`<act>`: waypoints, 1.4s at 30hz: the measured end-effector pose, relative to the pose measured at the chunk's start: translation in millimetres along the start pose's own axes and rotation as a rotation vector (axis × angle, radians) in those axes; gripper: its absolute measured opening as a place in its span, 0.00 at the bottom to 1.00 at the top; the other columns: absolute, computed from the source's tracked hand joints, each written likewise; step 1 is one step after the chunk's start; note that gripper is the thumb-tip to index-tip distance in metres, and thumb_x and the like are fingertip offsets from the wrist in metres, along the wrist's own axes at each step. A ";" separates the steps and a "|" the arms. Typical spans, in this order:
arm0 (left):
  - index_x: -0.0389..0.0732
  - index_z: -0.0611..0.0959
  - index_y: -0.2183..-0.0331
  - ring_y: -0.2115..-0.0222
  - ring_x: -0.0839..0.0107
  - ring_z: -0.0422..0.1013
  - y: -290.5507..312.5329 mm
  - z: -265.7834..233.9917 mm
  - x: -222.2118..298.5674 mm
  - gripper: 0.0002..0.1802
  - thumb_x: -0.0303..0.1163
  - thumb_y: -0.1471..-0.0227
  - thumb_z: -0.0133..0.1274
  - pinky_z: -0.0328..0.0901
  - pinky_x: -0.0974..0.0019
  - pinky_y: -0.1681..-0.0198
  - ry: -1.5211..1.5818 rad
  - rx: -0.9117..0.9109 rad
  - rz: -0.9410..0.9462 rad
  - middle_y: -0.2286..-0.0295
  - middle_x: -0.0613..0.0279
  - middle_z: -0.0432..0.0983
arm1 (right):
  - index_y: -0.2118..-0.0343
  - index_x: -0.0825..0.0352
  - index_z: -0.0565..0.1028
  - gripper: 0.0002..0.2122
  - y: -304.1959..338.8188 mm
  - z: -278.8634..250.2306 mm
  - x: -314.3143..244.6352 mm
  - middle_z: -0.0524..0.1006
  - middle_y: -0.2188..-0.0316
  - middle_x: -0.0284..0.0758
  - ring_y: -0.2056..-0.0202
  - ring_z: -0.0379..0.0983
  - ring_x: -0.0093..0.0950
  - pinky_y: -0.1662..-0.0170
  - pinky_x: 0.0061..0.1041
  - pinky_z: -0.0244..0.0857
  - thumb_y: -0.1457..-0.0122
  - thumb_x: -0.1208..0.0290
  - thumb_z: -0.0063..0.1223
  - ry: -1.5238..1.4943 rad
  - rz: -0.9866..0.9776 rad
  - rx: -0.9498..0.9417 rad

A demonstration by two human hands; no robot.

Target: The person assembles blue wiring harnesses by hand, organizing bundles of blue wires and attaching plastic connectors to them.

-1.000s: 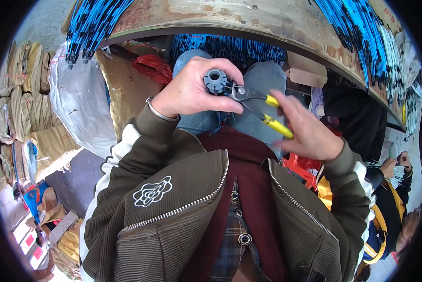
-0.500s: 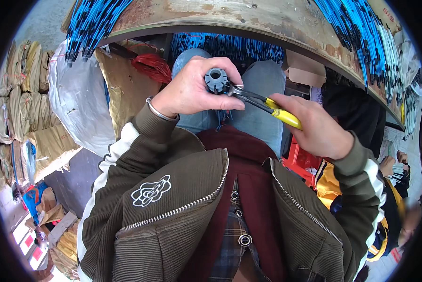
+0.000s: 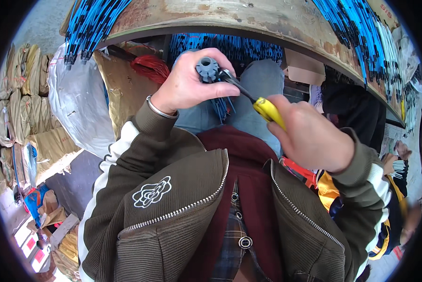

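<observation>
My left hand (image 3: pixel 185 84) is closed around a grey notched hub (image 3: pixel 207 69) with a round hole in its top, much like an umbrella runner. Thin blue rods (image 3: pixel 222 107) hang from beneath it, between my knees. In my right hand (image 3: pixel 309 131) is a pair of pliers with yellow handles (image 3: pixel 269 112), the fingers wrapped round the grips. The dark jaws meet the hub's right side, beside my left thumb. Exactly what the jaws pinch is too small to tell.
Ahead runs a worn wooden bench (image 3: pixel 206 14) with bundles of blue rods (image 3: pixel 91 28) at its left end and more at its right. A red string bundle (image 3: pixel 150 68) and a white plastic sack (image 3: pixel 77 101) lie left. Another person's hand (image 3: pixel 401 150) shows far right.
The pliers have swung steeper and turned edge-on, with my right hand lower and closer. My left hand and the hub have shifted slightly left and away, the hub tilting.
</observation>
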State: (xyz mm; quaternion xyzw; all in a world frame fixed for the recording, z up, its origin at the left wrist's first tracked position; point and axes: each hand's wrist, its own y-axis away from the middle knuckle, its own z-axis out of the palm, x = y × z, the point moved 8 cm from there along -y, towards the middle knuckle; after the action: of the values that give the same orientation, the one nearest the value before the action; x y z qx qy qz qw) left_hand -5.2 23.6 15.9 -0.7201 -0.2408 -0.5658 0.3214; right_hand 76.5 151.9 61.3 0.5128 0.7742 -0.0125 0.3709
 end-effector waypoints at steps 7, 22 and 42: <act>0.35 0.75 0.66 0.69 0.74 0.71 4.7 -11.7 7.6 0.19 0.26 0.64 0.62 0.65 0.70 0.62 0.146 0.050 0.020 0.71 0.60 0.75 | 0.59 0.72 0.65 0.12 -6.0 -1.2 13.3 0.72 0.82 0.44 0.79 0.72 0.36 0.76 0.30 0.64 0.47 0.78 0.48 -0.249 -0.034 0.123; 0.36 0.78 0.70 0.72 0.76 0.69 3.9 1.1 24.9 0.17 0.26 0.68 0.65 0.63 0.73 0.67 -0.058 -0.018 0.050 0.73 0.64 0.74 | 0.63 0.73 0.66 0.08 9.9 -6.7 1.7 0.72 0.83 0.38 0.82 0.72 0.26 0.77 0.27 0.65 0.46 0.78 0.47 -0.602 0.202 -0.123; 0.36 0.77 0.73 0.76 0.77 0.69 0.7 -1.1 22.3 0.14 0.28 0.65 0.64 0.63 0.74 0.72 -0.072 -0.025 0.062 0.78 0.64 0.73 | 0.60 0.71 0.68 0.14 4.1 -20.7 3.1 0.72 0.80 0.48 0.76 0.71 0.46 0.74 0.37 0.63 0.52 0.80 0.50 -0.298 0.025 -0.008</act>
State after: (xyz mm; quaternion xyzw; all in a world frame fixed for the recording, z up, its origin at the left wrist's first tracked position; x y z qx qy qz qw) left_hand 0.0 22.0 37.5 -0.7512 -0.2227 -0.5322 0.3207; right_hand 67.6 164.6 75.9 0.5134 0.7040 -0.0808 0.4840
